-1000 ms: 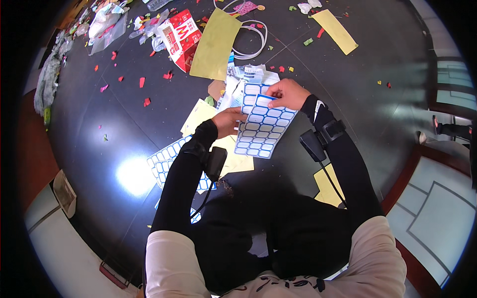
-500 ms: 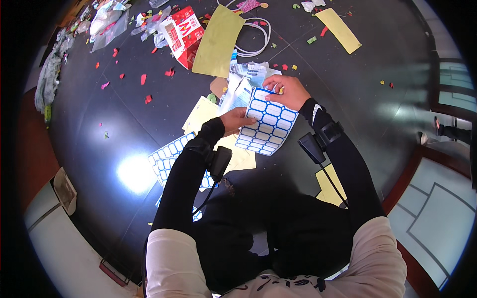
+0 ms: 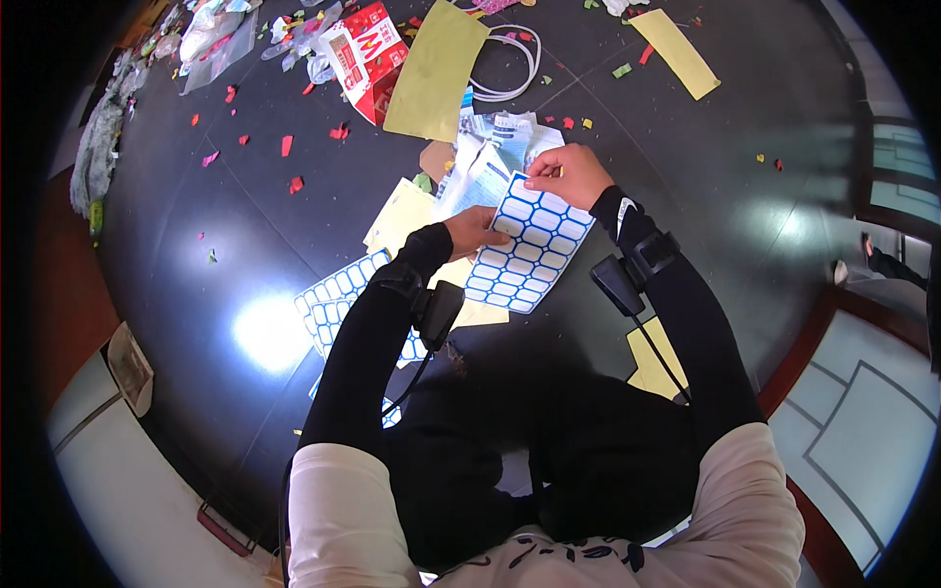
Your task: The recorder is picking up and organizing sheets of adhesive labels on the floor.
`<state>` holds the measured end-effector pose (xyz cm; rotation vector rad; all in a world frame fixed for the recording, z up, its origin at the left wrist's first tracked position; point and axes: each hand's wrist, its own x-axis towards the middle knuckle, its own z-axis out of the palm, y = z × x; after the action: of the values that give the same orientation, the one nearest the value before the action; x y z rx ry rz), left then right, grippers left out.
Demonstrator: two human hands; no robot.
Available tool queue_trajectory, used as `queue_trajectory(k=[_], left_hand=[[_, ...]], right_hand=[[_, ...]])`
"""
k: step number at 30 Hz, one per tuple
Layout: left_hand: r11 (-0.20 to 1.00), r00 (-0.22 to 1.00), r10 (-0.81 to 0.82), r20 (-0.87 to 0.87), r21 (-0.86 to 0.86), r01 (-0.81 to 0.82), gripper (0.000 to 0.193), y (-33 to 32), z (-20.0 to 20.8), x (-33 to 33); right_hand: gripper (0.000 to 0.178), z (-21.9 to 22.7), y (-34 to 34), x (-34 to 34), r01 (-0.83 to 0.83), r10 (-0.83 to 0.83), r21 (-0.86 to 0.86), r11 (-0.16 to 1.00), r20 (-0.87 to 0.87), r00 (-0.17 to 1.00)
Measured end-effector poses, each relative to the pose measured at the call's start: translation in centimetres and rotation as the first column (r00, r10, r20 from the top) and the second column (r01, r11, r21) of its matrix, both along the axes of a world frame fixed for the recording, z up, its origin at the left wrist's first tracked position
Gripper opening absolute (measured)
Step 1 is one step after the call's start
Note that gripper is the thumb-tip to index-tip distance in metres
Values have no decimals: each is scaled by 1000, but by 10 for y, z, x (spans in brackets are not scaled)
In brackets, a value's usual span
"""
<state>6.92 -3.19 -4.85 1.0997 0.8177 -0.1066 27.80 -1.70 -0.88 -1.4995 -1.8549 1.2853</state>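
A white sheet of blue-bordered labels point(image 3: 534, 245) is held tilted over the floor in front of me. My left hand point(image 3: 474, 233) grips its left edge, thumb on top and the other fingers mostly behind it. At its top edge my right hand point(image 3: 573, 176) is closed, with thumb and forefinger pinching near the upper left corner. Several more label sheets point(image 3: 338, 289) lie on the floor by my left forearm, partly hidden by it. Beneath and beyond the held sheet are yellow papers point(image 3: 402, 220) and crumpled printed plastic wrapping point(image 3: 490, 167).
Farther off lie a red and white paper bag point(image 3: 368, 59), a large yellow sheet point(image 3: 436, 73) and a coiled white cable point(image 3: 534, 69). Another yellow strip point(image 3: 676, 54) is at the far right. Coloured scraps dot the dark tiled floor point(image 3: 706, 186). Cabinets point(image 3: 863, 421) stand at the right.
My right hand has drawn its fingers together into a pinch at the sheet's top edge. The sheet has shifted slightly, and the view has moved a little.
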Motion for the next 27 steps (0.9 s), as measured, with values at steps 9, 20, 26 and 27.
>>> queue_trajectory(k=[9, 20, 26, 27], left_hand=[[979, 987, 163, 0, -127, -162, 16, -1, -18, -6], [781, 750, 612, 251, -43, -623, 27, 65, 69, -32], [799, 787, 585, 195, 29, -601, 33, 60, 85, -44], [780, 773, 611, 169, 35, -624, 34, 59, 85, -44]], right_hand=[[19, 12, 5, -5, -8, 7, 107, 994, 9, 1000], [30, 24, 10, 5, -20, -111, -312, 950, -396, 911], [20, 18, 9, -19, 123, -175, -135, 983, -508, 843], [20, 18, 11, -20, 138, -161, -83, 987, -502, 850]])
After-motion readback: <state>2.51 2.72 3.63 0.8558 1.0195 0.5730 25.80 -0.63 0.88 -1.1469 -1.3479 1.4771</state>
